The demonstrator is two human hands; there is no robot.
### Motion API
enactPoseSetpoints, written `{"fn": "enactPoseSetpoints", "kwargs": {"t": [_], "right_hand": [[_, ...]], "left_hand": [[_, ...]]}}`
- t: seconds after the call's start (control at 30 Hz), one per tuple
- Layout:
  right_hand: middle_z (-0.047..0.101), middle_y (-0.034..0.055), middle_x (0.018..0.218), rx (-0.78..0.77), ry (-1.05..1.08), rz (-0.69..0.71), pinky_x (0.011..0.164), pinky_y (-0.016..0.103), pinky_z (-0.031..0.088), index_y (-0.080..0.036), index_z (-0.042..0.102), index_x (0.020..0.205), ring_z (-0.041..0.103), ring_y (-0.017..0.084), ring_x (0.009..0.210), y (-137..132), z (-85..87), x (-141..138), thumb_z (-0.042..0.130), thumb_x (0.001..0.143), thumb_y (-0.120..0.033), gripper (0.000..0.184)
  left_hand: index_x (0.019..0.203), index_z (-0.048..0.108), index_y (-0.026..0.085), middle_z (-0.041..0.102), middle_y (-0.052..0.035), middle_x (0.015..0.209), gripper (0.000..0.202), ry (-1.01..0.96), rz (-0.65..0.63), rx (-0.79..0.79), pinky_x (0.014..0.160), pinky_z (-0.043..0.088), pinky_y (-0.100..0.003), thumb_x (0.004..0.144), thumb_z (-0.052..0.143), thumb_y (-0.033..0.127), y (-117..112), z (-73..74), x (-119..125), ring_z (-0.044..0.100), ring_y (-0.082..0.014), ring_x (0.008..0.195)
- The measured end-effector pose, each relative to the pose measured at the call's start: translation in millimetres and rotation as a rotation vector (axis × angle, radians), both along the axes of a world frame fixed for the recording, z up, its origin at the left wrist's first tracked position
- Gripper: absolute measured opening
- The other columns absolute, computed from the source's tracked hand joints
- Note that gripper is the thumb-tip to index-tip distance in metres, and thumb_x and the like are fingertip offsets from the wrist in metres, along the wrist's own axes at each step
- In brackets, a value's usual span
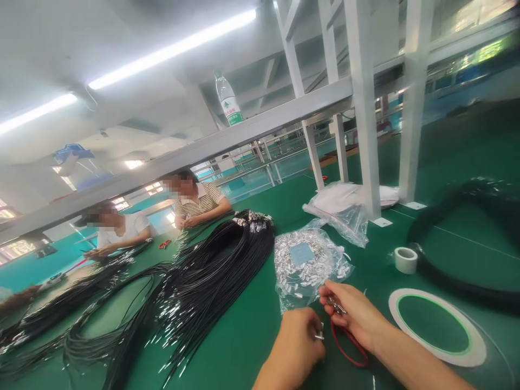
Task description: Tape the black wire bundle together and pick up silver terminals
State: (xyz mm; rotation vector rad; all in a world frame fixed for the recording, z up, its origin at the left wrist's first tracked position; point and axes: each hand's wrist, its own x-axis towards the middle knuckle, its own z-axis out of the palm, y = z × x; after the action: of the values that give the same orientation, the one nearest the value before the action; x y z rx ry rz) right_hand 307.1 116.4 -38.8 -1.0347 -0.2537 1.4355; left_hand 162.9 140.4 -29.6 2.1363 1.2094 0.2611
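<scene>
My left hand (299,340) is closed near the bottom middle, pinching a small silver metal piece (319,336) at its fingertips. My right hand (352,315) is just to its right, fingers closed on another small silver clasp (336,306), with a thin red cord (349,349) looping under it. Both hands hover over the green table (252,336), right in front of a clear plastic bag of silver metal clasps (304,265). A large bundle of black cords with metal ends (211,276) lies to the left.
A small tape roll (405,260) and a wide flat white ring (436,325) lie at the right, near a thick black coil (459,216). More plastic bags (345,208) sit by white frame posts (363,108). A water bottle (228,100) stands on the rail. Two people work across the table at the left.
</scene>
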Motion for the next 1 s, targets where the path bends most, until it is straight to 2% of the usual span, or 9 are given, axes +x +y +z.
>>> {"fn": "enactPoseSetpoints", "kwargs": {"t": [0.13, 0.3, 0.37, 0.43, 0.53, 0.67, 0.8, 0.9, 1.0], "right_hand": [[0.053, 0.0039, 0.052, -0.021, -0.039, 0.028, 0.031, 0.013, 0.018, -0.011, 0.056, 0.064, 0.045, 0.007, 0.039, -2.2, 3.9, -5.9, 0.044, 0.096, -0.022, 0.036], [0.051, 0.0028, 0.051, 0.023, 0.088, 0.111, 0.032, 0.014, 0.019, -0.009, 0.060, 0.070, 0.043, 0.007, 0.038, -4.5, 2.6, -7.4, 0.044, 0.097, -0.031, 0.038], [0.051, 0.0031, 0.052, 0.017, 0.139, 0.112, 0.032, 0.013, 0.017, -0.008, 0.059, 0.069, 0.040, 0.005, 0.036, -2.9, 0.8, -3.4, 0.042, 0.098, -0.031, 0.040], [0.051, 0.0030, 0.053, 0.021, 0.139, 0.069, 0.032, 0.013, 0.017, -0.009, 0.057, 0.067, 0.038, 0.004, 0.036, 0.2, -0.8, 1.6, 0.040, 0.098, -0.029, 0.041], [0.049, 0.0010, 0.053, 0.044, 0.132, -0.014, 0.032, 0.013, 0.018, -0.010, 0.055, 0.066, 0.036, 0.003, 0.037, 4.8, -2.9, 6.9, 0.039, 0.099, -0.027, 0.040], [0.050, 0.0011, 0.054, 0.056, 0.104, -0.028, 0.032, 0.013, 0.019, -0.010, 0.056, 0.067, 0.038, 0.004, 0.038, 6.1, -4.8, 7.8, 0.040, 0.098, -0.025, 0.038], [0.051, 0.0014, 0.054, 0.039, 0.054, -0.007, 0.032, 0.013, 0.020, -0.010, 0.056, 0.067, 0.039, 0.004, 0.038, 4.5, -5.5, 6.5, 0.041, 0.097, -0.024, 0.037], [0.052, 0.0021, 0.052, 0.007, 0.014, 0.016, 0.031, 0.013, 0.018, -0.011, 0.056, 0.066, 0.040, 0.005, 0.037, 1.8, -6.7, 3.1, 0.042, 0.097, -0.026, 0.037], [0.051, 0.0021, 0.050, 0.007, -0.005, 0.061, 0.031, 0.013, 0.017, -0.012, 0.056, 0.068, 0.040, 0.006, 0.036, -4.3, -8.3, -2.5, 0.044, 0.096, -0.030, 0.035]], "left_hand": [[0.082, 0.065, 0.013, 0.058, 0.0011, 0.069, 0.027, -0.106, 0.104, 0.020, 0.058, 0.039, -0.021, 0.060, 0.054, 0.004, 5.0, 24.3, -1.2, 0.052, -0.0115, 0.064], [0.089, 0.070, 0.020, 0.066, -0.0015, 0.089, 0.023, -0.279, -0.051, 0.078, 0.074, 0.044, -0.024, 0.070, 0.058, 0.013, -1.4, 57.3, 16.0, 0.059, -0.0151, 0.083], [0.090, 0.068, 0.020, 0.065, -0.0024, 0.093, 0.019, -0.212, 0.023, 0.183, 0.074, 0.043, -0.025, 0.076, 0.055, 0.015, -3.0, 56.5, 18.3, 0.059, -0.0151, 0.084], [0.086, 0.067, 0.018, 0.065, -0.0034, 0.090, 0.016, -0.039, 0.111, 0.221, 0.072, 0.041, -0.026, 0.078, 0.053, 0.015, -3.4, 46.3, 16.6, 0.058, -0.0160, 0.080], [0.080, 0.067, 0.015, 0.065, -0.0064, 0.084, 0.013, 0.190, 0.117, 0.150, 0.068, 0.040, -0.029, 0.069, 0.060, 0.012, -5.4, 23.2, 14.0, 0.058, -0.0203, 0.078], [0.081, 0.068, 0.012, 0.065, -0.0135, 0.092, 0.019, 0.249, 0.125, 0.138, 0.072, 0.039, -0.034, 0.068, 0.056, 0.007, -13.0, 4.8, 20.4, 0.059, -0.0270, 0.086], [0.077, 0.068, 0.010, 0.067, -0.0156, 0.085, 0.023, 0.255, 0.152, 0.136, 0.070, 0.040, -0.035, 0.065, 0.051, 0.000, -15.9, 7.7, 27.1, 0.061, -0.0285, 0.083], [0.078, 0.067, 0.011, 0.068, -0.0109, 0.077, 0.020, 0.213, 0.196, 0.134, 0.065, 0.041, -0.030, 0.070, 0.050, 0.003, -16.4, 17.0, 27.2, 0.062, -0.0231, 0.075], [0.084, 0.065, 0.014, 0.068, -0.0054, 0.078, 0.015, -0.019, 0.175, 0.124, 0.063, 0.042, -0.025, 0.078, 0.052, 0.012, -19.6, 31.2, 26.0, 0.061, -0.0167, 0.071]]}}
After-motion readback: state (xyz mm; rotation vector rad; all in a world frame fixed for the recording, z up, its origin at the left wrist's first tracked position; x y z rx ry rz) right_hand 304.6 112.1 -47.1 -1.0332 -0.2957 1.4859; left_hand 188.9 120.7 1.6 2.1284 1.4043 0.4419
